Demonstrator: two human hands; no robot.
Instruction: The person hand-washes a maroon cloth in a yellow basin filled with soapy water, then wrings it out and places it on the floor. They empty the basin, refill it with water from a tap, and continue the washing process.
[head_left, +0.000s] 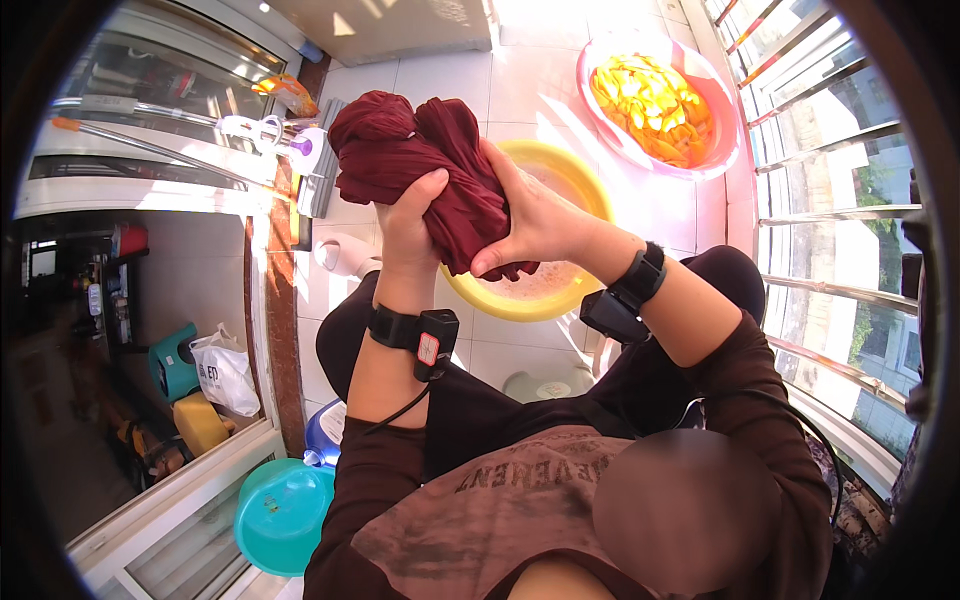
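A bunched dark red cloth (455, 195), wet-looking and folded into a thick bundle, is held up in front of me between both hands. My left hand (408, 225) grips its lower left side, the thumb lying over the front. On the right side of the bundle, my right hand (530, 215) is wrapped round it with the thumb near the lower end. Behind and below the cloth stands a yellow basin (597, 185) with foamy water in it, partly hidden by the cloth and my right hand.
A pink basin (728, 125) with bright yellow-orange cloth stands at the far right. Barred windows (835, 215) run along the right. At the left are a sliding door frame (262, 330), a mop (320, 165), a blue bottle (325, 432) and a teal basin (285, 515).
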